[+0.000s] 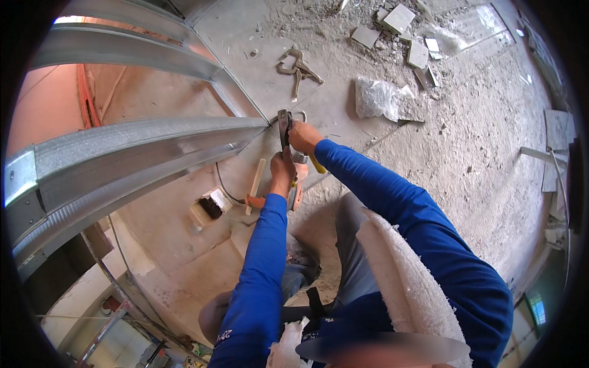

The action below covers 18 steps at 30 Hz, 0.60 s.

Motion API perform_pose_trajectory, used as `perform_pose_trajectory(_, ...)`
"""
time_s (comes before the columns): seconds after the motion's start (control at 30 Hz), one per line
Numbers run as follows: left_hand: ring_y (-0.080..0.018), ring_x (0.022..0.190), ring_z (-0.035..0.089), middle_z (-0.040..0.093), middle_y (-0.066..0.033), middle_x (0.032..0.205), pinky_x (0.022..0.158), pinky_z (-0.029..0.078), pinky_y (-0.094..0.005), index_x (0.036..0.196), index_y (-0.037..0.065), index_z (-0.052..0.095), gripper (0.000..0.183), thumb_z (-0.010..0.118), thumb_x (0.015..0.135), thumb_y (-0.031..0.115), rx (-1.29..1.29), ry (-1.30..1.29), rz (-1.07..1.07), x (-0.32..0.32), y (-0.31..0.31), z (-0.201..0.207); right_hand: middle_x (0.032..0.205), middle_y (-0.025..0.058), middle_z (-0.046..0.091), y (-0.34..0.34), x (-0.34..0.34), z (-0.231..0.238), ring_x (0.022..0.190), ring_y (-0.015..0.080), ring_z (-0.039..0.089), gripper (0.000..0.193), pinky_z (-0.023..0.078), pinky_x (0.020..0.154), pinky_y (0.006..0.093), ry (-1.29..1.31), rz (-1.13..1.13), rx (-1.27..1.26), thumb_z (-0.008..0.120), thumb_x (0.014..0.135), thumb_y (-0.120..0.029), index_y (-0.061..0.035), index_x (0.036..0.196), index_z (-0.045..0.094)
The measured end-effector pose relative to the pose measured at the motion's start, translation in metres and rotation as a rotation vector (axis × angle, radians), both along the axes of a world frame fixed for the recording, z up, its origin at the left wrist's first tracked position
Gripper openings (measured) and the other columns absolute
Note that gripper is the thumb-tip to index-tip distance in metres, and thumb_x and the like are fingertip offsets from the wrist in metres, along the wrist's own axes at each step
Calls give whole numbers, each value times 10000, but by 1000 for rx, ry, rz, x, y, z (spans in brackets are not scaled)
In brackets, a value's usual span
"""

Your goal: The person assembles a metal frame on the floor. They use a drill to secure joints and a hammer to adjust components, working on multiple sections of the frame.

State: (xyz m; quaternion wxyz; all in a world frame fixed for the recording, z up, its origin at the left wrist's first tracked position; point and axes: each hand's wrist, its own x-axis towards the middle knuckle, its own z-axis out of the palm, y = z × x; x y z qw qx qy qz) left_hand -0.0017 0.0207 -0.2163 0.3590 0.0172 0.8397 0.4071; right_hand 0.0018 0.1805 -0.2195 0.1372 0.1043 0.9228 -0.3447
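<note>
The studs (141, 144) are galvanised sheet metal, ribbed, with a dull silver sheen. The floor (466, 153) is rough, dusty grey concrete. The pliers (299, 69) are bare tarnished metal. The bag (377, 98) is clear, crinkled plastic. The tiles (399, 18) look smooth and matt. The sleeves (392, 190) are smooth blue cloth; the towel (405, 270) is nubbly white terry.

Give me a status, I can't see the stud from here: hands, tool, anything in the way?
Both hands, left and right, gripping the dark hand tool at the metal stud's end. Locking pliers lying apart on the dusty surface.
</note>
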Motion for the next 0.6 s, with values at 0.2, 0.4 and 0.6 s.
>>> perform_pose_trajectory(0.2, -357, 627, 684, 664, -236, 711, 585, 500, -466, 864, -86, 648, 600, 472, 1027, 465, -156, -61, 93, 2, 11, 12, 910, 279, 702, 48, -19, 34, 790, 471, 699, 333, 563, 727, 518, -469, -154, -406, 526, 941, -247, 13, 971, 732)
perform_pose_trajectory(0.4, -297, 531, 641, 602, -160, 614, 514, 474, -447, 814, -54, 613, 567, 469, 1040, 446, -42, -89, 163, 11, 14, 15, 946, 266, 703, 12, -21, 9, 793, 463, 702, 334, 577, 753, 508, -44, -57, -111, 565, 914, -282, 4, 945, 735)
perform_pose_trajectory(0.6, -438, 874, 670, 699, -266, 889, 746, 493, -512, 909, -41, 674, 574, 440, 1039, 467, -192, 272, -88, 10, 4, -2, 973, 365, 672, -8, -20, 3, 929, 500, 681, 536, 540, 845, 553, -325, -342, -380, 519, 941, -250, 148, 1284, 412)
